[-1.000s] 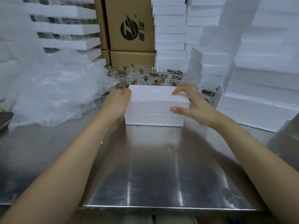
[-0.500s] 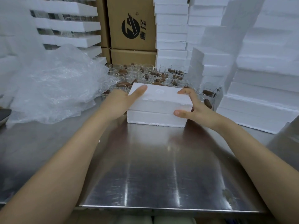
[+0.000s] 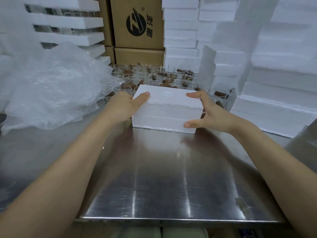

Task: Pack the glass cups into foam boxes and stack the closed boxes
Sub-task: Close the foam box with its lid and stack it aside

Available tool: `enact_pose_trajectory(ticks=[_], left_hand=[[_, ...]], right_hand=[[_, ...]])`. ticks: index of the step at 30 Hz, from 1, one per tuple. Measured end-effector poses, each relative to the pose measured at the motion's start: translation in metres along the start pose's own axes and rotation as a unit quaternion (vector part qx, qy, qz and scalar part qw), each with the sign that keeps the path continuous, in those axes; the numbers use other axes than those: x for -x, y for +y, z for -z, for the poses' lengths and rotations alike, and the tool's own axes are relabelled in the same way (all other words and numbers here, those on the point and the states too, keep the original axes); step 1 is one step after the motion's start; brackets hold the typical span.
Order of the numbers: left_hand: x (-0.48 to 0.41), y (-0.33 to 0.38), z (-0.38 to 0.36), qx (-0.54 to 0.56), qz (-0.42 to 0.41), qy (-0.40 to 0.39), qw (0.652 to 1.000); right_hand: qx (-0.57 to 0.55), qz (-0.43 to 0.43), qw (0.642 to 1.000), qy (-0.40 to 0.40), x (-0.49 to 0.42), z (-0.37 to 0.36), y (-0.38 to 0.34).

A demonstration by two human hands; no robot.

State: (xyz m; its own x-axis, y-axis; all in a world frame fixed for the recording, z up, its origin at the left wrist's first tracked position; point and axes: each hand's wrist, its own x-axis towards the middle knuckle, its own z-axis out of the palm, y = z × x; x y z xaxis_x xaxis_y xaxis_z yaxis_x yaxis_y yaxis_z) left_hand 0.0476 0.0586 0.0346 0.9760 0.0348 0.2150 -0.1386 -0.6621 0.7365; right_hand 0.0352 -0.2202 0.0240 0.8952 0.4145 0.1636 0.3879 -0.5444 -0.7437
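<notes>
While you look down through the head view, a steel table (image 3: 154, 177) stretches ahead, hemmed in by white foam stacks (image 3: 180, 31) behind and to the right, cardboard cartons (image 3: 137, 23) at the back, and crumpled bubble wrap (image 3: 56, 86) on the left. Glass cups (image 3: 154, 74), many holding brown pieces, crowd the far side. Just in front of them sits the closed foam box (image 3: 164, 109). Your left hand (image 3: 125, 105) and right hand (image 3: 211, 112) hold its two ends, fingers (image 3: 193, 95) clamped on it.
</notes>
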Motion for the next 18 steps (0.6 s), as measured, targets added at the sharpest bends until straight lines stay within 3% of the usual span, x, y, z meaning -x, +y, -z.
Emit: enact_pose_trajectory(ticks=[5, 8, 15, 18], left_hand=[[-0.001, -0.001, 0.002, 0.039, 0.037, -0.045, 0.998], [0.001, -0.004, 0.006, 0.137, 0.087, -0.056, 0.985], [0.005, -0.001, 0.01, 0.291, 0.12, -0.247, 0.916], [0.007, 0.006, 0.014, 0.364, 0.139, -0.301, 0.87]], right_hand=[[0.008, -0.023, 1.0, -0.013, 0.0, -0.003, -0.004], [0.021, -0.026, 0.999, -0.007, 0.0, -0.004, -0.006], [-0.026, -0.024, 0.999, 0.03, 0.008, 0.007, -0.009], [-0.025, 0.001, 0.998, 0.051, 0.01, 0.018, -0.008]])
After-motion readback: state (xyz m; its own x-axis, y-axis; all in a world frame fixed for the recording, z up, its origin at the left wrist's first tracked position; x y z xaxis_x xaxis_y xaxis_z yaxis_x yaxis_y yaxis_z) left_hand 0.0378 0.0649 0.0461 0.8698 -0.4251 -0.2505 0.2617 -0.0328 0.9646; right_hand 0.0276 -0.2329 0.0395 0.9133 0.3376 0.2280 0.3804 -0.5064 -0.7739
